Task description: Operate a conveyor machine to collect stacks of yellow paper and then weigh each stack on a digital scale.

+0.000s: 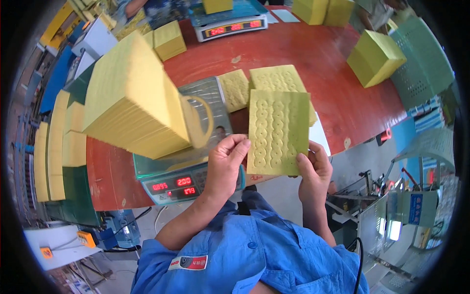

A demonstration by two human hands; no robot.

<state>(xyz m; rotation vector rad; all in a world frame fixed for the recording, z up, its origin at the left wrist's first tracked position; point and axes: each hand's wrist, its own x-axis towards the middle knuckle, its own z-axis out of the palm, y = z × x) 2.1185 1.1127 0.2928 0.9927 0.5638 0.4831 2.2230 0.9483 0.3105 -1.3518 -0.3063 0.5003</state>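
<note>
My left hand (227, 159) pinches the left edge of a yellow sheet of embossed paper (278, 132) between thumb and fingers. On its lower right edge, my right hand (315, 171) grips the same sheet, thumb in front. Rows of round stamped marks run down the sheet, which is held up toward me. Behind it on the table lie a stack of similar embossed paper (279, 77) and a smaller embossed stack (234, 89). Left of my hands, a tall stack of yellow paper (137, 98) stands on a digital scale (169, 188), with a curled yellow strip (208, 115) at its side.
The red table (323, 59) bears a second scale (230, 30) at the far side and a yellow paper block (376, 58) at the right. More blocks (169, 40) stand at the far left. A green perforated chair back (423, 59) borders the right edge. Other people work across the table.
</note>
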